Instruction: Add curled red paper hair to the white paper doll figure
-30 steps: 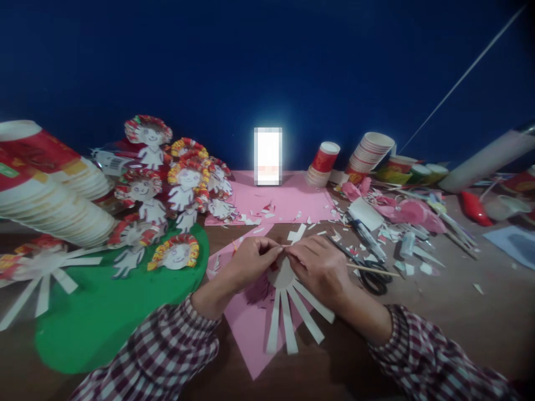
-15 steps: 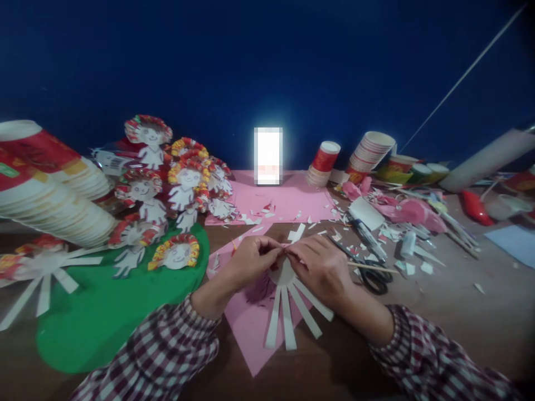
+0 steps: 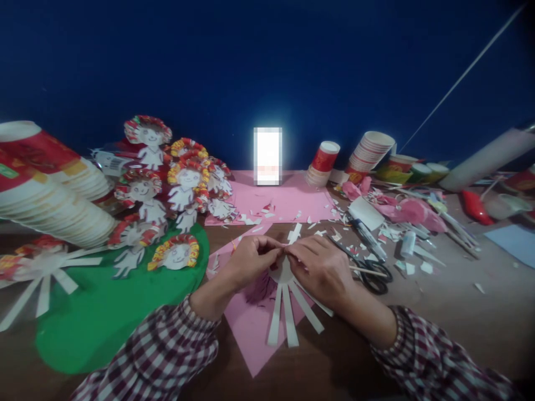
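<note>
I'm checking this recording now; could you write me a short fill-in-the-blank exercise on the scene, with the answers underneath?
1. The left hand and right hand meet at the cut paper piece, over a ____ sheet.
2. A flat green shape lies on the person's ____ side.
3. The scissors near the right hand have ____ handles.
4. Behind the table, the backdrop is dark ____.

Missing words: pink; left; black; blue.

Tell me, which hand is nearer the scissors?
The right hand. The scissors lie just to its right, on the table; the left hand is farther off, on the right hand's other side.
</note>
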`<state>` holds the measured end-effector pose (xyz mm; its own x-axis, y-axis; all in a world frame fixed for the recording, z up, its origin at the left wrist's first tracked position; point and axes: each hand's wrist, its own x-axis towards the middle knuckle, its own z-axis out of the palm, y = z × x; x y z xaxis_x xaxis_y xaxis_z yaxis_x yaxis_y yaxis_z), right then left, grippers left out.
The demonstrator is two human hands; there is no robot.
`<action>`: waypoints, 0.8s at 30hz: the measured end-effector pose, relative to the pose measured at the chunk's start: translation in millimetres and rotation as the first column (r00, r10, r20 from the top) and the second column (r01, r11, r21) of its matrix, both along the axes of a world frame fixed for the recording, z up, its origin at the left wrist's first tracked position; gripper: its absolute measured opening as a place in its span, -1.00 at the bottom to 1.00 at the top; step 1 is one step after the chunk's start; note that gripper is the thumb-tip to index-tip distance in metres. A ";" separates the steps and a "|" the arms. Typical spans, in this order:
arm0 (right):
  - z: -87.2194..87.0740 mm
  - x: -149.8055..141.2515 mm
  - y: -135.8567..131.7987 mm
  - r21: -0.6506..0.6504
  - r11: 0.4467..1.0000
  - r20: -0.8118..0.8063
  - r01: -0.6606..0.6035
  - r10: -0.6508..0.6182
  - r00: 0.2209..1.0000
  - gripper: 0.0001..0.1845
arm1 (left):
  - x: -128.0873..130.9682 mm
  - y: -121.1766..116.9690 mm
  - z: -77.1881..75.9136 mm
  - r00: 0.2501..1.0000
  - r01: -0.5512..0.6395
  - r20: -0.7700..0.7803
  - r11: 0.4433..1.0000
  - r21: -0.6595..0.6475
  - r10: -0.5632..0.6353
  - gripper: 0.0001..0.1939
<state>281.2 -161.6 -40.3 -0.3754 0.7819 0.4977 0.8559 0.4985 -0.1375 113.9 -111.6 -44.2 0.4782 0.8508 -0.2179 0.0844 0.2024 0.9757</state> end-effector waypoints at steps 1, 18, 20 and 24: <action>-0.1 -0.2 -0.1 -0.002 1.000 0.000 0.003 -0.003 1.000 -0.85 | 0.0 0.1 -0.1 1.000 -0.001 0.000 1.000 -0.001 0.001 -0.83; 2.7 0.3 1.1 -0.051 0.999 0.042 0.014 -0.012 0.999 -0.88 | 0.1 -1.0 1.3 0.999 -0.007 -0.054 1.000 0.019 0.008 -0.83; 2.2 -0.1 1.2 -0.050 0.999 0.043 0.011 -0.009 0.999 -0.88 | -1.2 -0.4 -0.1 0.998 0.005 -0.062 0.998 0.060 -0.002 -0.80; 1.9 -1.4 0.5 -0.027 1.000 0.039 0.008 -0.007 0.999 -0.87 | -2.8 0.2 -2.6 0.997 0.032 -0.071 0.996 0.079 -0.026 -0.79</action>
